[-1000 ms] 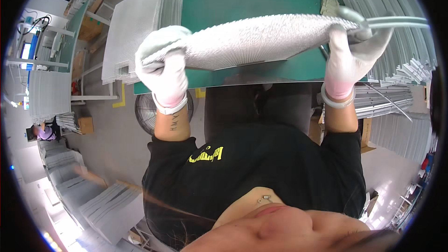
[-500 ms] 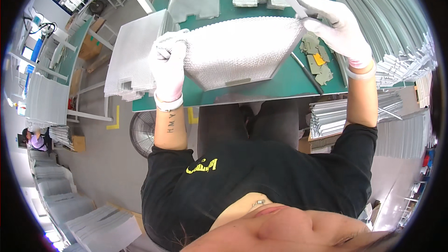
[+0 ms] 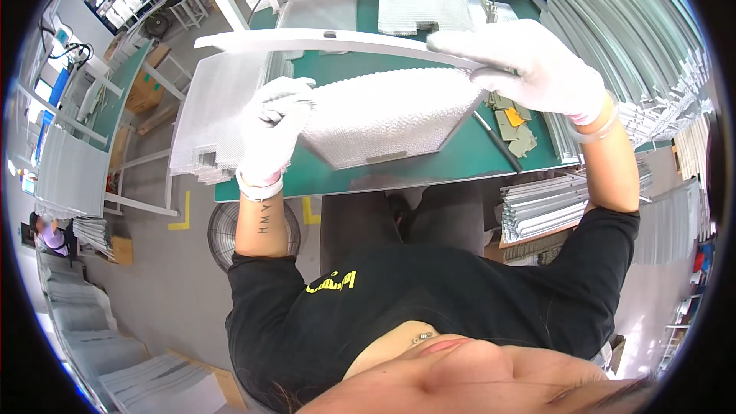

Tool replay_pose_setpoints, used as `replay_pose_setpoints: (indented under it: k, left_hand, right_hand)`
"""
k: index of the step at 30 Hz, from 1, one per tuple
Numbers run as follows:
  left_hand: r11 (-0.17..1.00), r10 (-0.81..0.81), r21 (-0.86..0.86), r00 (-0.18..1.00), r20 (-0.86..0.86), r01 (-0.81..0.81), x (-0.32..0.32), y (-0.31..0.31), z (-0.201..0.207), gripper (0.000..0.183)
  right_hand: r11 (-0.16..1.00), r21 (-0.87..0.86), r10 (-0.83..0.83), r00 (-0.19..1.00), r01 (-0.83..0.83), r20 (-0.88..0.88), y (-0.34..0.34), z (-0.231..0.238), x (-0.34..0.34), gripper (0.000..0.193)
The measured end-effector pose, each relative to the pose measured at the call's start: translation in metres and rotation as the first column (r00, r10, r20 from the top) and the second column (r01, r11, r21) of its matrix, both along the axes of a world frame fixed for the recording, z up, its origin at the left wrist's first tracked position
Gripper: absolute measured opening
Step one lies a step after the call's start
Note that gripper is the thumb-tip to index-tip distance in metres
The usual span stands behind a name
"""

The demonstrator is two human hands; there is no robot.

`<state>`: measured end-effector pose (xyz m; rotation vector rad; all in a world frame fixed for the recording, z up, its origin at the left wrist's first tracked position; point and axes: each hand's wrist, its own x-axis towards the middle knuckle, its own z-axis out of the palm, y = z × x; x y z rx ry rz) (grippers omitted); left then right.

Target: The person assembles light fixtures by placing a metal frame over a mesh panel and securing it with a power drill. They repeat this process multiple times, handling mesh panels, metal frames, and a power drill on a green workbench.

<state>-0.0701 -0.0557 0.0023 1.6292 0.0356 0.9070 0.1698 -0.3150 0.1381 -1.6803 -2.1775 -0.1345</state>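
A silvery mesh filter panel [image 3: 391, 119] stands tilted over the green table, with thin metal framing along its lower and right edges. My left hand [image 3: 272, 126], in a white glove, is closed on the panel's upper left corner. A long pale frame strip [image 3: 307, 41] reaches leftward above the panel's top edge, apart from it at the left. My gloved right hand [image 3: 540, 69] pinches this strip's right end between thumb and fingers, by the panel's upper right corner. Whether those fingers also grip the panel is hidden. Beneath that corner lie a black-handled tool [image 3: 502, 144] and several grey-green corner pieces [image 3: 521, 138].
A stack of mesh sheets [image 3: 211, 103] rises on the table's left. More mesh sheets [image 3: 425, 1] lie at the back. Long metal strips [image 3: 621, 38] are piled on the right, with bundled strips [image 3: 540, 203] below. A round fan [image 3: 222, 234] stands on the floor at left.
The frame strip has swung down leftward, from pointing up and away to lying across above the panel. My right hand has turned with it; my left hand has dropped slightly, still holding the panel.
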Motion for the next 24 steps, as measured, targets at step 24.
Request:
replay_pose_setpoints:
  k: [24]
  left_hand:
    - [0.684, 0.594, 0.098, 0.63, 0.5, -0.723, 0.048, -0.012, -0.022, 0.05]
  right_hand:
    - [0.997, -0.068, 0.03, 1.0, -0.03, -0.005, 0.063, -0.015, -0.029, 0.05]
